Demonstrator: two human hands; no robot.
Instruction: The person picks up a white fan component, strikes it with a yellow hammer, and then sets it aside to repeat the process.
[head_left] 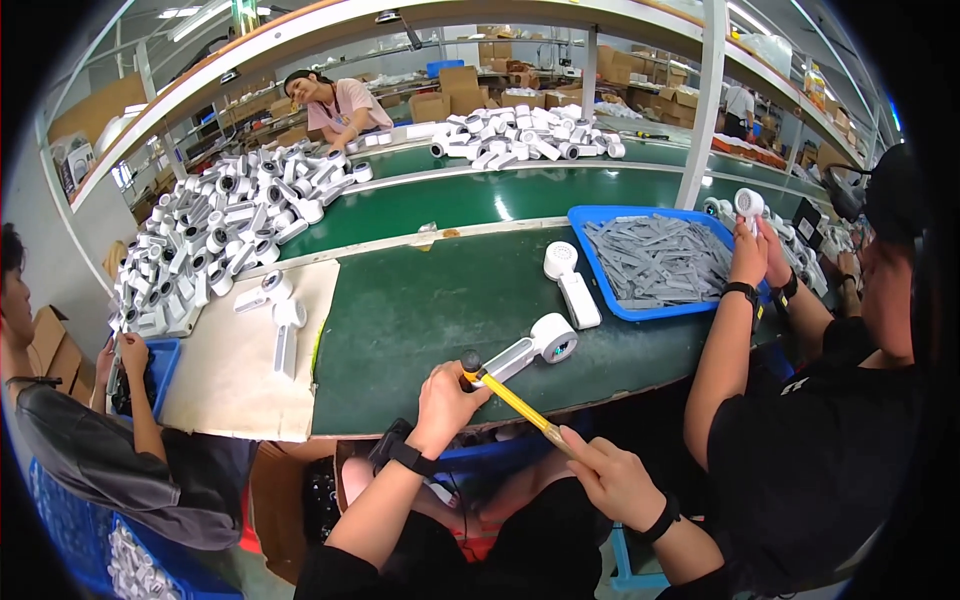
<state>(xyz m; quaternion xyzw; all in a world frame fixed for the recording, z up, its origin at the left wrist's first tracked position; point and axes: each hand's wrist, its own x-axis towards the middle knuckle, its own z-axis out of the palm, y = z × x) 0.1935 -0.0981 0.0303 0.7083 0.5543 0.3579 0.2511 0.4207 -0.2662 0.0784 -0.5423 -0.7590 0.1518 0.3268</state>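
My right hand is closed round the yellow handle of a hammer. The hammer's black head meets the handle end of a white handheld fan, right by my left fingers. My left hand grips that handle end; its fingertips are partly hidden behind the hammer head. The fan lies on the green table with its round head pointing away to the right, a dark, lit face on its side. Just beyond it lies a second white handheld fan, touched by neither hand.
A blue tray of grey plastic strips stands at the right, beside a co-worker's hands holding a white fan. Cardboard covers the table's left, with two white fans on it. A large fan pile lies far left; a conveyor runs behind.
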